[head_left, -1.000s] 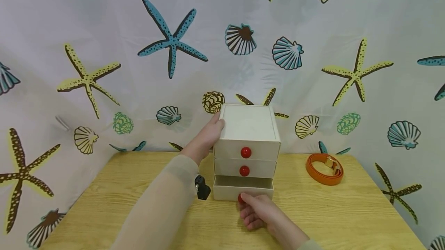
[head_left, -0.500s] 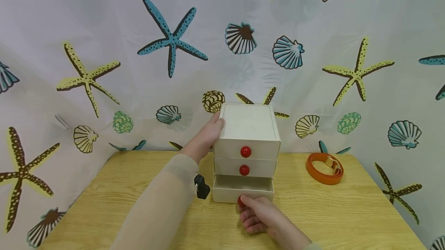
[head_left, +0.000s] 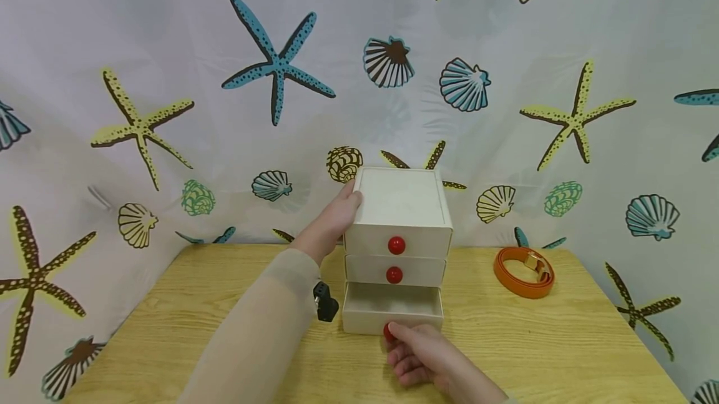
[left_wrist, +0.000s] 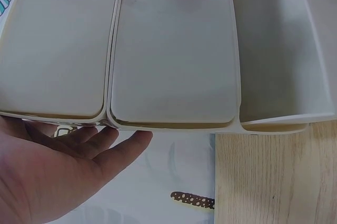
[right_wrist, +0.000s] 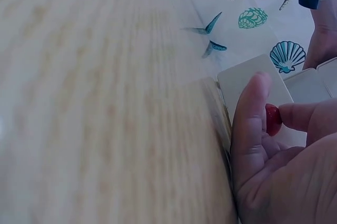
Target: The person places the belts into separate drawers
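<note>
A small white three-drawer cabinet [head_left: 401, 197] with a red knob on each drawer stands on the table. My left hand [head_left: 339, 211] rests against its left side; in the left wrist view, the fingers [left_wrist: 124, 155] stretch along that wall. Low at the front, my right hand [head_left: 421, 354] pinches the red knob [right_wrist: 273, 119] of the bottom drawer [head_left: 364, 324] between thumb and index finger. This drawer is pulled partly out, and the part of its inside that shows holds nothing. The top drawer [head_left: 365, 241] and middle drawer [head_left: 365, 270] are closed.
A coiled orange belt [head_left: 523, 288] with a gold-coloured buckle lies right of the cabinet on the wooden table [head_left: 562, 341]. Close behind the table hangs a white curtain [head_left: 359, 117] printed with starfish and shells.
The bottom drawer has slid further out toward me, with my right hand moving slightly back along with its knob. My left hand stays at the cabinet's side.
</note>
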Motion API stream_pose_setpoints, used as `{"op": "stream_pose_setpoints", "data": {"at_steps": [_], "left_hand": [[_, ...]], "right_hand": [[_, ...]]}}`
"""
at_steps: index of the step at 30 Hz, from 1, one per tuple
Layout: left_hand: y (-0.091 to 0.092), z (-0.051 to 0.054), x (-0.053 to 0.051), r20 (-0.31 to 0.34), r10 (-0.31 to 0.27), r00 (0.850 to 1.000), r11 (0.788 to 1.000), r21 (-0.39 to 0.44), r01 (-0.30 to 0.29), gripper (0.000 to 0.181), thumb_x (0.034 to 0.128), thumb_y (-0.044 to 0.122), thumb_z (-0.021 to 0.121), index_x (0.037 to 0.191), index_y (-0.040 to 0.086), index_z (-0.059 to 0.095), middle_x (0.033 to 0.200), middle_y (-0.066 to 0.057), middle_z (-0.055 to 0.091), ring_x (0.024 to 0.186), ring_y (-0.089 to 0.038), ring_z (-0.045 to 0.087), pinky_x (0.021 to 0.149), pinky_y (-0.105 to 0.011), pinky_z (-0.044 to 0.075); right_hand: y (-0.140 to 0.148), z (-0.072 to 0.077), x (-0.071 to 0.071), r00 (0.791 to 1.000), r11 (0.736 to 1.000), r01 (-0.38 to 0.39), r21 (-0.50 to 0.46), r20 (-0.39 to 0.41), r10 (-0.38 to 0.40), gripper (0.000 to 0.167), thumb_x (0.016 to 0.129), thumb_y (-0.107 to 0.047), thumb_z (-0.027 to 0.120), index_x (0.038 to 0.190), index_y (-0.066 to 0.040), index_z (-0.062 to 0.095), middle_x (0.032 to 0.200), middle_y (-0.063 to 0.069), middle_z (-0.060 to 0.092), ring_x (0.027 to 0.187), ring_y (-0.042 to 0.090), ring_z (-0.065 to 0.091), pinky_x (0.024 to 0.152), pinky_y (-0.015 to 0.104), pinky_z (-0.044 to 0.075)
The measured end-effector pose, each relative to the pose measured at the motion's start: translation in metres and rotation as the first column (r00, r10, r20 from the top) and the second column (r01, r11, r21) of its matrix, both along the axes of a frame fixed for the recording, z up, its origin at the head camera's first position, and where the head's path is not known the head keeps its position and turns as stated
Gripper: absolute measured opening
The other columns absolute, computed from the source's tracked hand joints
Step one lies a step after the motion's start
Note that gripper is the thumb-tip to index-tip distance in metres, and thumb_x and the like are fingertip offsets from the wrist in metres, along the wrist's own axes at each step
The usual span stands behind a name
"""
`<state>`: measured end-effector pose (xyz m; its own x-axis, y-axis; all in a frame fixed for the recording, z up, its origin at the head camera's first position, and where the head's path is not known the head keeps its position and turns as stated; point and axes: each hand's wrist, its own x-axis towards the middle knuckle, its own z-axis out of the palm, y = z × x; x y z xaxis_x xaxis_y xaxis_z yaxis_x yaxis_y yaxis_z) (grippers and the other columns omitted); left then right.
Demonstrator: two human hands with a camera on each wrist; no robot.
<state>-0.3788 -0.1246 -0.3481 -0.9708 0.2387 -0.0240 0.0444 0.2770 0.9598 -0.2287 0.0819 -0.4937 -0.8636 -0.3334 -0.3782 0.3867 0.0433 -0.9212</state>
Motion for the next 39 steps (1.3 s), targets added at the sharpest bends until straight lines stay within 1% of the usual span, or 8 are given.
{"op": "stream_pose_setpoints", "data": {"at_steps": [7, 16, 27, 35, 39], "left_hand": [[-0.001, 0.0, 0.001, -0.001, 0.003, 1.0, 1.0, 0.002, -0.003, 0.064, 0.1202, 0.039, 0.026, 0.18, 0.03, 0.003, 0.185, -0.008, 0.008, 0.169, -0.038, 0.008, 0.129, -0.071, 0.013], [0.001, 0.0, -0.001, 0.009, 0.022, 1.0, 1.0, -0.009, -0.022, 0.065, 0.1199, 0.04, 0.026, 0.18, 0.03, 0.002, 0.186, -0.006, 0.005, 0.169, -0.036, 0.004, 0.13, -0.07, 0.009], [0.001, 0.002, 0.003, 0.015, 0.023, 1.0, 1.0, -0.002, -0.023, 0.066, 0.1202, 0.039, 0.026, 0.18, 0.028, 0.001, 0.186, -0.008, 0.005, 0.169, -0.038, 0.004, 0.129, -0.072, 0.01], [0.002, 0.002, 0.002, 0.016, 0.022, 1.0, 1.0, -0.001, -0.022, 0.065, 0.1206, 0.039, 0.026, 0.18, 0.029, 0.002, 0.186, -0.008, 0.005, 0.169, -0.038, 0.005, 0.129, -0.072, 0.011], [0.002, 0.001, 0.002, 0.016, 0.028, 0.999, 1.0, -0.004, -0.028, 0.066, 0.1203, 0.039, 0.026, 0.18, 0.028, 0.001, 0.186, -0.007, 0.003, 0.169, -0.037, 0.003, 0.13, -0.071, 0.01]], "right_hand": [[0.001, 0.001, 0.005, 1.0, 1.0, -0.02, 0.01, 0.004, 0.02, 0.045, 0.115, -0.041, 0.058, 0.112, 0.001, 0.074, 0.078, 0.002, 0.071, 0.057, 0.007, 0.063, 0.054, 0.02, 0.056], [0.002, 0.004, 0.012, 0.998, 0.997, -0.064, 0.043, 0.014, 0.063, 0.046, 0.115, -0.043, 0.057, 0.112, -0.001, 0.075, 0.078, 0.001, 0.071, 0.058, 0.006, 0.064, 0.053, 0.019, 0.055], [0.004, 0.001, 0.017, 0.996, 0.993, -0.091, 0.069, 0.016, 0.09, 0.047, 0.115, -0.045, 0.057, 0.11, -0.003, 0.076, 0.077, 0.0, 0.07, 0.058, 0.006, 0.063, 0.053, 0.019, 0.055], [0.006, 0.0, 0.022, 0.994, 0.991, -0.107, 0.084, 0.005, 0.107, 0.046, 0.115, -0.045, 0.057, 0.108, -0.003, 0.076, 0.077, -0.001, 0.07, 0.058, 0.006, 0.061, 0.053, 0.017, 0.053], [0.007, -0.001, 0.024, 0.994, 0.99, -0.114, 0.081, 0.007, 0.114, 0.047, 0.116, -0.044, 0.056, 0.108, -0.002, 0.076, 0.077, 0.0, 0.07, 0.06, 0.006, 0.061, 0.054, 0.017, 0.052]]}}
